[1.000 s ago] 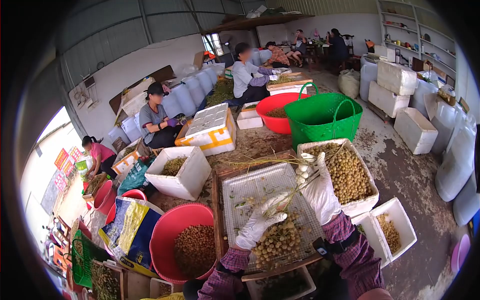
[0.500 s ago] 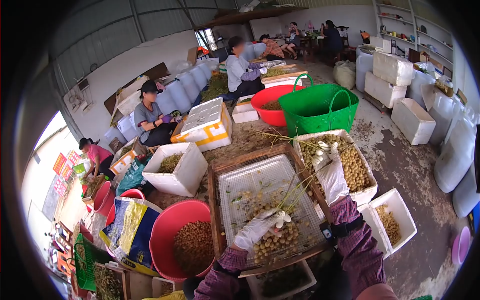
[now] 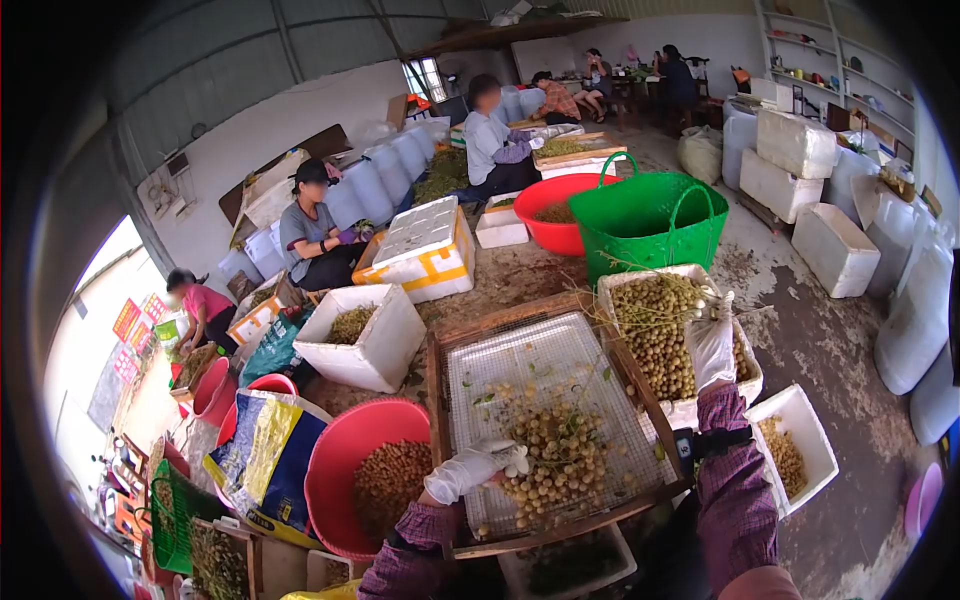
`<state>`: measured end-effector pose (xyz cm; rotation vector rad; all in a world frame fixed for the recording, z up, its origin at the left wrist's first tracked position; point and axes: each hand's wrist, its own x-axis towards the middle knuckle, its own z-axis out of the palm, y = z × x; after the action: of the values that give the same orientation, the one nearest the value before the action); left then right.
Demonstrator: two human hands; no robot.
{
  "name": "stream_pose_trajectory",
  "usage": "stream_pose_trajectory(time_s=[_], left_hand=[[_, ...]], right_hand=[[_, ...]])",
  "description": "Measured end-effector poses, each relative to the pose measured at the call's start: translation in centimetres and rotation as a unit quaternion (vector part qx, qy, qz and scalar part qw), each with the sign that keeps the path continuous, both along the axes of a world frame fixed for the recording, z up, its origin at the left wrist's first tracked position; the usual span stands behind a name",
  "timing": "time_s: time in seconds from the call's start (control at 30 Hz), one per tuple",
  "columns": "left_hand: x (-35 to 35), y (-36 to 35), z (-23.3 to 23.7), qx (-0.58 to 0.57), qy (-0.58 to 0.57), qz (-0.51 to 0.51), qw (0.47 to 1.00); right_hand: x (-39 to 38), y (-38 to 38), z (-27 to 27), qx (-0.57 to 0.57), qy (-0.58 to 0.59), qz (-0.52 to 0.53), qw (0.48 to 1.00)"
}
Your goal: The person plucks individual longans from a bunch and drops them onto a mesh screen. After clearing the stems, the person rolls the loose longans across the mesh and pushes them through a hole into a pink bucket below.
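A wood-framed mesh tray (image 3: 500, 356) lies before me with a heap of round tan longans (image 3: 560, 452) on its near half. My left hand (image 3: 478, 470), in a white glove, is at the left side of this heap with its fingers curled together; what they hold is hidden. Over the right end of a white foam box (image 3: 680, 412) is my right hand (image 3: 711, 345), also gloved, its fingers closed around thin longan stems (image 3: 655, 268). The stems stretch left across the far rim of the box. More longans (image 3: 655, 340) fill that box.
A red tub (image 3: 335, 440) of small brown fruit stands left of the tray. Beyond the foam box is a green basket (image 3: 650, 225); a smaller foam box (image 3: 805, 440) sits at right. Co-workers (image 3: 315, 225) sit among boxes farther back.
My right hand has moved right and slightly down to the foam box's right end. The stems that spanned the tray no longer do, and the longan heap beside my left hand looks larger.
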<state>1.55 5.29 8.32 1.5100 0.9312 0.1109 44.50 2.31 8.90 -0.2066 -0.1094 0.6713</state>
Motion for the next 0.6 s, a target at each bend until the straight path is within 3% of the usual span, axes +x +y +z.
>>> stream_pose_trajectory(time_s=[0.1, 0.2, 0.23, 0.27, 0.3, 0.33, 0.37, 0.4, 0.47, 0.5, 0.53, 0.6], left_hand=[[-3.8, 1.2, 3.4, 0.063, -0.085, 0.056, 0.993], [-7.4, 2.4, 4.7, 0.109, -0.047, 0.200, 0.973], [-8.9, 3.4, 4.2, 0.134, -0.007, 0.235, 0.963], [-11.3, 5.3, 2.6, 0.147, 0.079, 0.217, 0.962], [-12.2, 5.8, 0.8, 0.227, 0.238, 0.155, 0.931], [-13.0, 5.9, -0.8, 0.299, 0.388, 0.087, 0.867], [-12.1, 4.9, 0.7, 0.362, 0.524, 0.014, 0.771], [-10.1, 3.1, 1.5, 0.298, 0.606, 0.058, 0.735], [-9.2, 2.3, -0.8, 0.414, 0.329, -0.077, 0.846], [-7.5, 1.7, -1.2, 0.282, 0.214, -0.089, 0.931], [-4.6, 0.2, -0.2, 0.140, 0.091, -0.095, 0.981], [-1.6, -0.9, -1.5, 0.051, -0.082, -0.040, 0.994]], right_hand=[[0.0, -2.5, 1.5, 0.048, -0.132, 0.077, 0.987], [-4.6, -5.1, 8.7, -0.033, -0.124, 0.013, 0.992], [-4.7, -5.1, 8.8, -0.036, -0.165, 0.047, 0.985], [-4.7, -5.1, 8.8, -0.038, -0.205, 0.080, 0.975], [-4.7, -5.1, 8.7, -0.039, -0.245, 0.113, 0.962], [-4.8, -4.7, 8.2, -0.025, -0.247, 0.177, 0.952], [-6.9, -5.0, 9.1, -0.081, -0.259, 0.184, 0.945], [-8.1, -4.5, 8.8, -0.084, -0.292, 0.222, 0.926], [-10.5, -3.6, 8.1, -0.121, -0.372, 0.281, 0.876], [-11.9, -3.2, 8.0, -0.156, -0.419, 0.304, 0.841], [-13.2, -3.0, 7.7, -0.187, -0.464, 0.339, 0.796], [-15.7, -2.4, 6.4, -0.248, -0.559, 0.401, 0.682]])
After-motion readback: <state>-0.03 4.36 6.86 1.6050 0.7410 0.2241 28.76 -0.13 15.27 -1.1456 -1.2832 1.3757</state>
